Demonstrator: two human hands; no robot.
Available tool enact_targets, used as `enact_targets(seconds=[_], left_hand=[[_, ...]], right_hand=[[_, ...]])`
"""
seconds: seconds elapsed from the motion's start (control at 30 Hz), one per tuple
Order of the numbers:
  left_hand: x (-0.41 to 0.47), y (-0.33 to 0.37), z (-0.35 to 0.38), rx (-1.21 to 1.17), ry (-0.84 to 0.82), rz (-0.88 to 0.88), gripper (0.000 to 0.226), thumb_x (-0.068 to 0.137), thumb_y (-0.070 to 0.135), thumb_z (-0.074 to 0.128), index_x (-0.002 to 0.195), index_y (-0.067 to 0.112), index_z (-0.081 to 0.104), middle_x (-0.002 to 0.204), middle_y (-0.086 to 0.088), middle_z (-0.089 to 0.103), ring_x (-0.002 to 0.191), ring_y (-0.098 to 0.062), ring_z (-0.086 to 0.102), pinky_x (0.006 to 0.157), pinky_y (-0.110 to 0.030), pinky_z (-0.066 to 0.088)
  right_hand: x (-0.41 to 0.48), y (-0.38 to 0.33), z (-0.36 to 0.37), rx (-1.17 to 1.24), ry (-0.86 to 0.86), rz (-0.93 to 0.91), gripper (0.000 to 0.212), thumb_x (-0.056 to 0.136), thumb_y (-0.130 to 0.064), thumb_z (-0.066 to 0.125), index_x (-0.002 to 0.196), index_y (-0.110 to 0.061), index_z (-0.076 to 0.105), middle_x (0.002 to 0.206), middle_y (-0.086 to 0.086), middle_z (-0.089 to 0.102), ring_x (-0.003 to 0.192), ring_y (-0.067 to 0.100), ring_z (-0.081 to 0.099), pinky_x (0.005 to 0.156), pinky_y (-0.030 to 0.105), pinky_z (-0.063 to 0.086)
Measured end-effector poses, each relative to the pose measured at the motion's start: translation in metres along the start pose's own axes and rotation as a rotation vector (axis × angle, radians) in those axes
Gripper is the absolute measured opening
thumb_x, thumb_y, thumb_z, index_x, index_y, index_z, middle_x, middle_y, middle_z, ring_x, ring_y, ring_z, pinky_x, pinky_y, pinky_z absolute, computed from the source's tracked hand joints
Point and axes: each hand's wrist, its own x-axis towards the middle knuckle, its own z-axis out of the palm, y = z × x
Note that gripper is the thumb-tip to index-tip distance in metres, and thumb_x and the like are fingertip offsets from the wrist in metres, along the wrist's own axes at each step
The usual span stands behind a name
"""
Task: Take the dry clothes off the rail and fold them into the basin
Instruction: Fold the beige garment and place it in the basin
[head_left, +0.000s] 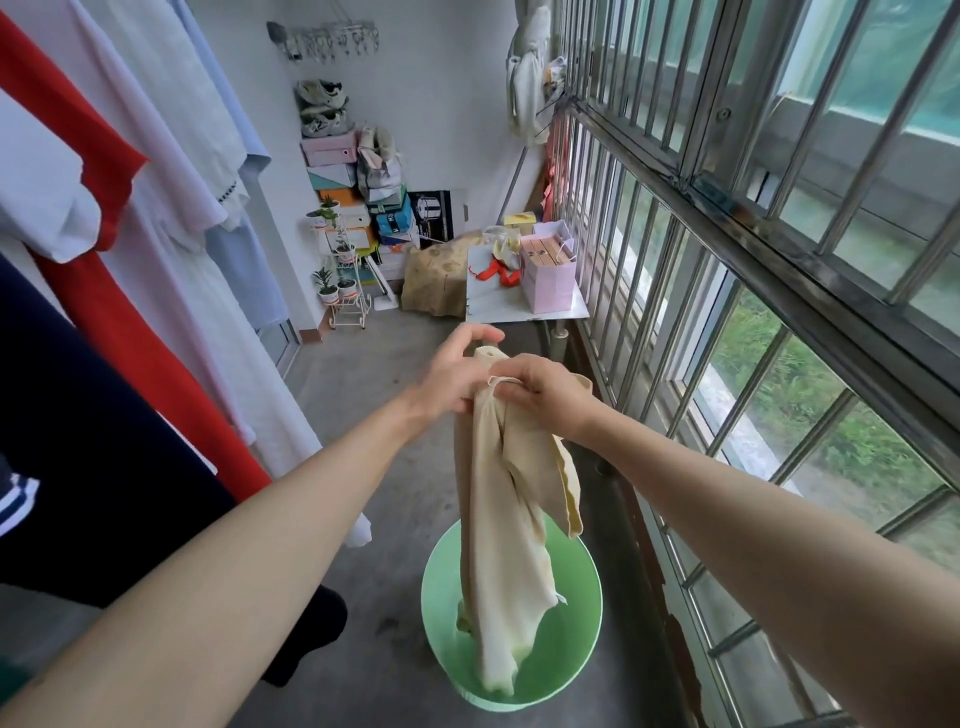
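Observation:
A cream-coloured garment (511, 525) hangs straight down from both my hands, its lower end drooping into the green plastic basin (582, 623) on the floor. My right hand (540, 392) grips its bunched top edge, with a thin white strap looped over the fingers. My left hand (457, 371) pinches the same top edge just to the left, thumb and fingers curled round the cloth. Along the left side other clothes hang: a red and white piece (104, 171), white dresses (171, 156) and a dark navy garment (78, 467).
Metal window bars (727, 260) run down the right side. At the far end stand stacked shoe boxes (358, 197), a small plant rack (337, 270), a low table (504, 306) with a pink bag, and a brown bundle (436, 280). Bare concrete floor surrounds the basin.

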Motion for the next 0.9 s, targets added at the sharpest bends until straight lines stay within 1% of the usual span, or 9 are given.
enact_targets(seconds=[0.13,0.2,0.3,0.4,0.5,0.63,0.73,0.8,0.9], left_hand=[[0.000,-0.011,-0.001,0.315,-0.063,0.215,0.071,0.068,0.005,0.069,0.131,0.025,0.044,0.108,0.003,0.055,0.092,-0.008,0.055,0.081,-0.015,0.046],[0.006,-0.014,0.001,0.466,0.072,0.287,0.060,0.071,-0.002,0.071,0.125,0.017,0.054,0.110,0.005,0.058,0.096,-0.008,0.055,0.080,-0.008,0.041],[0.013,-0.019,-0.002,0.430,0.225,0.311,0.044,0.071,-0.006,0.072,0.112,0.010,0.064,0.104,-0.001,0.065,0.093,-0.010,0.059,0.076,-0.006,0.041],[0.015,-0.025,-0.010,0.359,0.312,0.266,0.041,0.073,-0.009,0.069,0.109,0.010,0.064,0.103,-0.005,0.066,0.091,-0.012,0.059,0.079,-0.012,0.044],[0.013,-0.029,-0.016,0.331,0.337,0.232,0.040,0.075,-0.007,0.069,0.109,0.010,0.064,0.098,-0.002,0.064,0.087,-0.013,0.059,0.079,-0.020,0.046],[0.013,-0.029,-0.016,0.272,0.338,0.213,0.040,0.075,-0.009,0.069,0.110,0.009,0.063,0.097,-0.005,0.064,0.084,-0.012,0.059,0.078,-0.020,0.048],[0.014,-0.027,-0.015,0.276,0.325,0.215,0.038,0.075,-0.009,0.069,0.108,0.010,0.063,0.095,-0.002,0.064,0.081,-0.007,0.059,0.076,-0.015,0.047],[0.015,-0.027,-0.016,0.297,0.309,0.215,0.036,0.075,-0.007,0.070,0.103,0.014,0.062,0.089,0.003,0.063,0.078,-0.004,0.058,0.072,-0.012,0.046],[0.013,-0.028,-0.024,0.344,0.297,0.206,0.031,0.076,-0.008,0.069,0.097,0.013,0.061,0.082,0.006,0.061,0.070,0.004,0.055,0.066,-0.008,0.042]], right_hand=[[0.005,0.002,0.002,0.075,0.016,0.030,0.016,0.078,-0.014,0.048,0.071,-0.007,0.061,0.069,0.002,0.055,0.065,0.012,0.053,0.064,0.035,0.041],[0.004,0.005,0.002,0.154,0.053,0.045,0.013,0.084,-0.009,0.056,0.079,-0.012,0.068,0.083,0.005,0.065,0.082,0.019,0.061,0.079,0.039,0.047],[0.000,0.007,-0.001,0.253,0.217,0.044,0.007,0.082,-0.024,0.070,0.089,-0.022,0.069,0.098,-0.003,0.064,0.093,0.015,0.058,0.086,0.035,0.047],[-0.014,0.016,0.001,0.111,0.391,0.033,0.017,0.077,-0.036,0.070,0.085,-0.025,0.059,0.104,-0.003,0.056,0.097,0.013,0.052,0.086,0.029,0.045],[-0.039,0.036,0.016,-0.004,0.329,0.070,0.014,0.078,-0.031,0.068,0.086,-0.028,0.058,0.104,-0.006,0.051,0.098,0.016,0.050,0.090,0.037,0.046],[-0.055,0.052,0.032,-0.108,0.223,0.149,0.049,0.067,-0.042,0.069,0.114,-0.034,0.055,0.117,-0.008,0.050,0.110,0.019,0.048,0.097,0.038,0.040],[-0.055,0.054,0.041,-0.270,0.172,0.218,0.071,0.064,-0.057,0.063,0.129,-0.043,0.040,0.125,-0.007,0.049,0.109,0.020,0.052,0.091,0.041,0.047],[-0.055,0.054,0.044,-0.301,0.121,0.312,0.058,0.071,-0.046,0.065,0.125,-0.044,0.042,0.119,-0.006,0.053,0.101,0.019,0.058,0.079,0.038,0.053],[-0.054,0.057,0.038,-0.397,0.165,0.313,0.014,0.079,-0.020,0.053,0.089,-0.027,0.060,0.097,-0.006,0.059,0.090,0.022,0.061,0.061,0.030,0.048]])
